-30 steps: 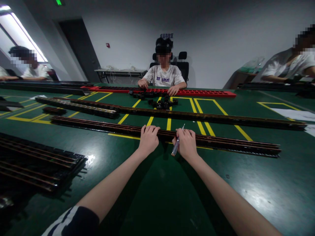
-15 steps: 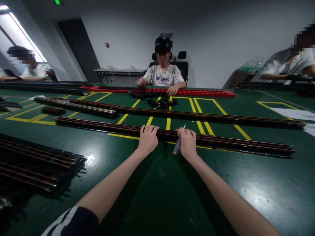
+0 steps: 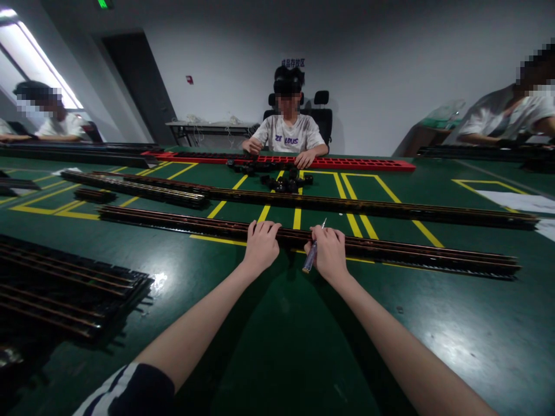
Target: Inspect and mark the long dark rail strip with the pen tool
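Note:
A long dark rail with copper-coloured strips [image 3: 182,222] lies across the green table in front of me. My left hand [image 3: 261,245] rests on its near edge with fingers curled over the rail. My right hand [image 3: 330,251] presses on the same rail a little to the right, and holds a small clear-handled screwdriver [image 3: 313,252] between thumb and fingers, its tip pointing up and away.
A second long rail [image 3: 368,205] lies farther back, a shorter one [image 3: 134,189] at the left. A stack of rails [image 3: 65,289] sits at my near left. A person opposite works at a red rail [image 3: 355,164] with small black parts [image 3: 286,184]. Other people sit at both sides.
The rail under my hands has slid to the right by a small amount since the earliest frame. My hands stay at nearly the same place on it.

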Demonstrator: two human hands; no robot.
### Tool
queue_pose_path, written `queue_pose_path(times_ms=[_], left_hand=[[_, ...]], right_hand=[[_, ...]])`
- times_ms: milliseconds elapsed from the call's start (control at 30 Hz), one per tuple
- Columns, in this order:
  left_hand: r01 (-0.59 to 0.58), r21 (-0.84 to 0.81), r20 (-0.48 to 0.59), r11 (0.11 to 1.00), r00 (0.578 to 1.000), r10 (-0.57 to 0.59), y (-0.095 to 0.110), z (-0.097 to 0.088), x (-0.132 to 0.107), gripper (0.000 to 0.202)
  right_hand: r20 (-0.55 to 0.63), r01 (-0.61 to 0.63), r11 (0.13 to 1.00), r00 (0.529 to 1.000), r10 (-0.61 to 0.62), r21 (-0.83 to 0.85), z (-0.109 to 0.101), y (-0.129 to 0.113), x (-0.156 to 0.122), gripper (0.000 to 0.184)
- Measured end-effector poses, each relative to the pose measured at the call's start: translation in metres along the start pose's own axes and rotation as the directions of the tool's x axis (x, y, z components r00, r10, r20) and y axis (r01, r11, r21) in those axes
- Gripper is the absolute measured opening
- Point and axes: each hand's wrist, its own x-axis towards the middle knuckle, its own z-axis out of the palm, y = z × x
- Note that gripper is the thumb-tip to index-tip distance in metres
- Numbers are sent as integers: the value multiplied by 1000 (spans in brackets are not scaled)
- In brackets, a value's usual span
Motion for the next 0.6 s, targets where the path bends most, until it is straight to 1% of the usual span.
queue_pose_path(times_ms=[200, 333, 400, 600], left_hand=[[-9, 12, -18, 1000, 1000, 9, -1, 2, 0, 42], [-5, 21, -28, 1000, 1000, 6, -1, 3, 0, 43], [-7, 21, -30, 1000, 1000, 7, -1, 3, 0, 42], [0, 11, -1, 1000, 1000, 0, 0, 0, 0, 42]], right_hand=[[2, -28, 999, 1000, 28, 29, 1, -3, 0, 9], [6, 14, 1000, 1000, -14, 3, -1, -6, 1, 22], [3, 24, 1000, 1000, -24, 2, -1, -6, 1, 25], [-12, 44, 998, 999, -43, 49, 1, 0, -1, 23]])
